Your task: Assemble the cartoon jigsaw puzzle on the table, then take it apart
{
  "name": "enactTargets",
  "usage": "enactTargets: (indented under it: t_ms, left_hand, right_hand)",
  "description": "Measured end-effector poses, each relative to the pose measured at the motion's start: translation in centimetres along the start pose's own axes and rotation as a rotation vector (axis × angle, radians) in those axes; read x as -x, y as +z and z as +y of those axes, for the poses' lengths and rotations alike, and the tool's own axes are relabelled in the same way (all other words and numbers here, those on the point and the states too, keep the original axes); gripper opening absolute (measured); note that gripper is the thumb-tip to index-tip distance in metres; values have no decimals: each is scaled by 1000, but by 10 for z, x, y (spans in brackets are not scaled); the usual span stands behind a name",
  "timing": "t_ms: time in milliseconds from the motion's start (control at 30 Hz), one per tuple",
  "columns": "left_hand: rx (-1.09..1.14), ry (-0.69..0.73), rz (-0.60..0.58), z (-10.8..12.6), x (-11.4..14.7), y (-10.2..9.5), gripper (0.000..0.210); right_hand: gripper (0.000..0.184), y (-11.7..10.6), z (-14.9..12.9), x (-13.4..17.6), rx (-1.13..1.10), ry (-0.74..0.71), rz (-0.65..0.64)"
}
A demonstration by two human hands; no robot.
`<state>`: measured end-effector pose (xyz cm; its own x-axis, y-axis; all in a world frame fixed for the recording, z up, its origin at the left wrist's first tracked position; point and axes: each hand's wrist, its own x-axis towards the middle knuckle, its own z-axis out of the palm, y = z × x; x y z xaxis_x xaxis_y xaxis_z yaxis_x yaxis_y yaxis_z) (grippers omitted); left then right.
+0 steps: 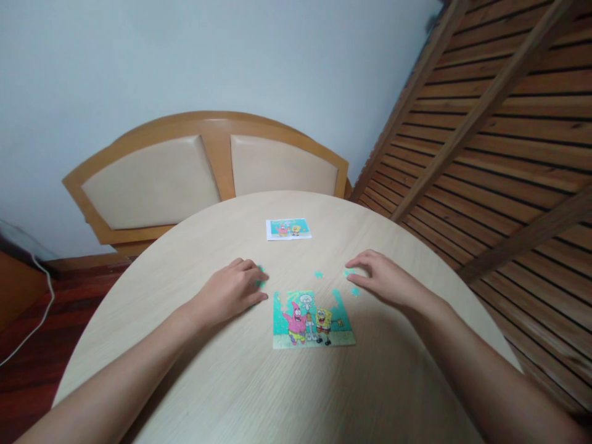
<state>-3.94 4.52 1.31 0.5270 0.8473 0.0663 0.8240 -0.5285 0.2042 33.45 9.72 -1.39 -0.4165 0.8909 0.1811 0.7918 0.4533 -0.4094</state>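
Observation:
A cartoon jigsaw puzzle point(291, 339) lies mostly assembled on the table, showing a pink starfish, a tall pale figure and a yellow sponge. Gaps break its upper part at left and right. My left hand point(235, 285) rests left of it, thumb apart from the fingers, beside green puzzle pieces point(260, 283) partly hidden by the fingertips. To the upper right, my right hand point(382, 276) has its thumb and fingers spread around a loose piece point(349, 272); whether they touch it I cannot tell. Another piece point(355, 291) lies just below the right thumb.
One single puzzle piece point(319, 275) sits between my hands, above the puzzle. Farther back is a reference picture card point(289, 229). The round wooden table point(208, 382) faces a padded chair-like back point(217, 154) by the wall. Slatted wood point(509, 123) stands at right.

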Motion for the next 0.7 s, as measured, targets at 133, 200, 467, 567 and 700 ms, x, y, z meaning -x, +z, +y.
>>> enactTargets:
  t_ms: [133,200,467,567,700]
  left_hand:
    - [40,175,19,5,2,1,54]
    - [54,239,8,6,2,3,60]
    - [-85,187,-172,43,15,-5,34]
    - [-147,98,-279,68,26,-5,41]
    - [-226,32,-314,88,34,2,47]
  right_hand:
    - [23,7,2,-3,74,5,-8]
    - [21,9,5,-4,75,6,-15]
    - [20,12,16,-3,66,1,-37]
    - [22,11,17,-2,86,18,-31]
    - [22,10,17,-2,96,22,-49]
